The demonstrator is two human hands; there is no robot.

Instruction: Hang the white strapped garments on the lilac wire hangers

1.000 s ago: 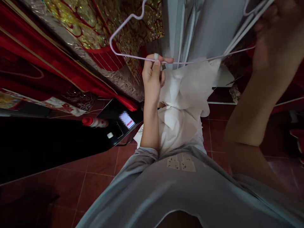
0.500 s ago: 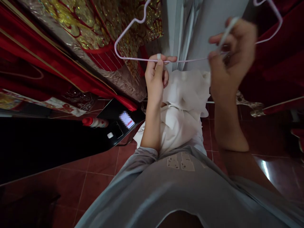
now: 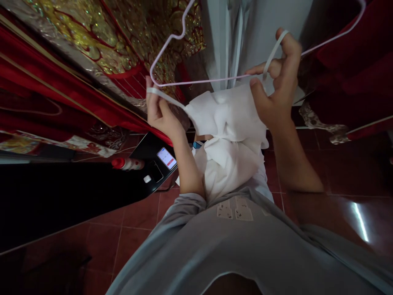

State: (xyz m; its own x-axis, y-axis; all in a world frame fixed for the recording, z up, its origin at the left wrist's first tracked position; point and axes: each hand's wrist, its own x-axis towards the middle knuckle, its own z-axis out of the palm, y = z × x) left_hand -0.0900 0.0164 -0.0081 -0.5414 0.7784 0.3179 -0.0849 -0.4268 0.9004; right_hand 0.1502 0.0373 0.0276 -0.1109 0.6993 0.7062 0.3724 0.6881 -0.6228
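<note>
A grey shirt [image 3: 215,246] fills the near middle, and from its sleeves both bare forearms stretch away, the left slanting outward, the right bending inward. Between them a white garment [image 3: 227,164] hangs bunched down the middle, its upper edge drawn up toward the fingers. The left hand [image 3: 161,112] is raised with its fingers pointing far, a white strap [image 3: 168,97] pulled taut across them; whether they also grip anything else, I cannot tell. The right hand [image 3: 279,88] is spread, thumb parted from the fingers, with a second strap [image 3: 274,49] looped over a raised finger rather than pinched. A pink hanger [image 3: 199,82] spans the gap just beyond (its upper part runs out of view), one lower corner close by the left fingertips. On a black table [image 3: 92,192] at left lie a lit phone [image 3: 166,158] and a red-capped bottle [image 3: 129,164]. Far left hangs a gold sequined garment [image 3: 138,37].
</note>
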